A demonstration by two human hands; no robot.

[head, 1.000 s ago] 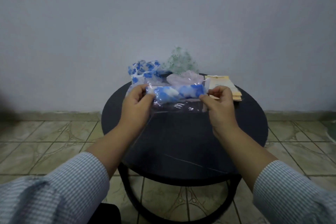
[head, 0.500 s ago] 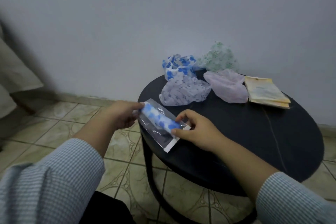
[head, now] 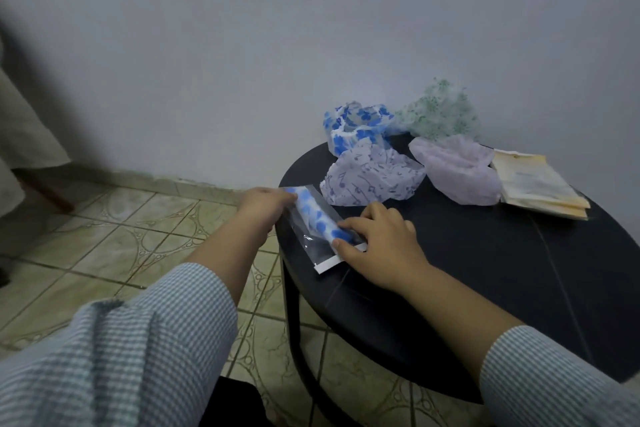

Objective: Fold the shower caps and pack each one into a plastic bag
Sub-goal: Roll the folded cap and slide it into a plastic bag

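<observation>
Pinning the clear plastic bag (head: 320,236) holding a rolled blue-and-white shower cap (head: 317,213) at the round black table's (head: 485,253) near-left edge, left hand (head: 265,206) gripping its far end, right hand (head: 379,243) pinching the near end, probably steadying it for sealing, with four loose caps waiting farther right.

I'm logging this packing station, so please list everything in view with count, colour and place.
packed bag: 1, clear with a blue-white rolled cap inside, table's left edge
loose shower caps: 4, blue floral, green speckled, lilac patterned, plain pink, back of the table
bag stack: 1, yellowish, right of the pink cap
table: 1, black, round
floor: beige tiles
wall: grey
left hand: holds the bag's far end
right hand: fingers pinch its near end
</observation>
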